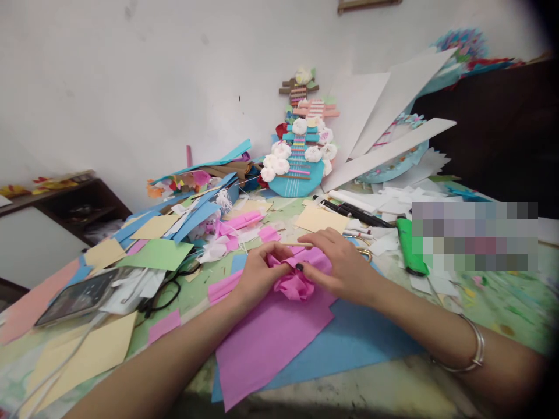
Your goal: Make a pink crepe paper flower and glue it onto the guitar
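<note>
Crinkled matt pink crepe paper flower (293,285) between the left hand (257,273) and right hand (340,265). Smooth matt pink paper sheet (266,337) over blue card (362,337). Glossy green plastic lighter (409,247). Shiny metal bangle (474,352). Glossy phone screen (81,297).

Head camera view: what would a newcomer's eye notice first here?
Two hands, left hand and right hand, pinch a crumpled pink paper flower at the centre, above a pink paper sheet. Behind them, a blue paper guitar with white flowers leans against the wall.

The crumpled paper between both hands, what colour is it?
Pink paper, seen clearly in the head view.
</note>
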A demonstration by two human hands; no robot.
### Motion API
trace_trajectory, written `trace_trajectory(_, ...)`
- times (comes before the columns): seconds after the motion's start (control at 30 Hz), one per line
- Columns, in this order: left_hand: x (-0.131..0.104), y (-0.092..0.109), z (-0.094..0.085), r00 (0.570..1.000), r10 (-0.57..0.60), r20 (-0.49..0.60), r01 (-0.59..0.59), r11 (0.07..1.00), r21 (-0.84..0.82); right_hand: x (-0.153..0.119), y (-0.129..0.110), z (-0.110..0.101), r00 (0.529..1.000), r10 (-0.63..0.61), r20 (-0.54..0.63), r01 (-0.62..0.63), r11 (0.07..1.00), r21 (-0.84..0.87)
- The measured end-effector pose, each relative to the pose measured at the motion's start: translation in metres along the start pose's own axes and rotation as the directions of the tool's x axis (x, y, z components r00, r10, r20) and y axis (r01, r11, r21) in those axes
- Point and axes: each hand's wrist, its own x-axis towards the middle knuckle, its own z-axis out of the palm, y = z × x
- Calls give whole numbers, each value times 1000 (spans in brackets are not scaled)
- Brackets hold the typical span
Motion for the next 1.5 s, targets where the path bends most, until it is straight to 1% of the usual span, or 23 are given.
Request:
trace_trajectory(0.1, 3, -3, -4, 999, -41, -16, 41, 998, -37, 2, 5, -6, 1000, -20, 21, 21, 999, -50)
trace_trajectory(0.23, 4, -2, -5, 997, -57, -52, 56, 998, -16, 3, 11, -5, 997, -41, 67, 50, 990, -132)
trace_trajectory(0.4, 2, 0, -4, 997, -69, -40, 69, 998, -6, 2, 13, -1, 998, 9, 68, 7, 971, -239)
trace_trajectory(0.47, 2, 0, -4, 997, -77, -22, 76, 997, -31, 2, 13, 0, 997, 36, 69, -18, 970, -243)
trace_trajectory(0.57, 2, -1, -4, 993, -121, 18, 122, 986, -117, 2, 14, 1, 994, 72, 84, -53, 978, -201)
trace_trajectory(0.67, 1, -1, -3, 989, -135, 65, 143, 978, -152, 2, 15, 0, 993, 96, 64, -84, 983, -166)
trace_trajectory(0.77, 0, 1, -1, 994, -78, 78, 86, 991, -103, 2, 14, 0, 993, 104, 49, -94, 980, -174)
trace_trajectory(0.97, -3, 5, 0, 998, 46, 48, -49, 997, 65, 1, 11, 4, 995, 91, 40, -83, 980, -180)
trace_trajectory(1.17, -3, 5, -1, 988, 128, 82, -137, 982, 126, 0, 12, 6, 995, 95, 13, -91, 978, -186)
trace_trajectory(1.27, -2, 4, -1, 987, 142, 79, -150, 981, 120, 1, 10, 5, 996, 86, 6, -83, 971, -222)
trace_trajectory(1.43, -3, 5, -1, 993, 102, 54, -107, 989, 101, -1, 6, 5, 995, 96, -1, -93, 965, -243)
trace_trajectory(1.5, -3, 6, 0, 993, 101, 56, -107, 988, 107, -2, 7, 5, 995, 96, 4, -92, 966, -240)
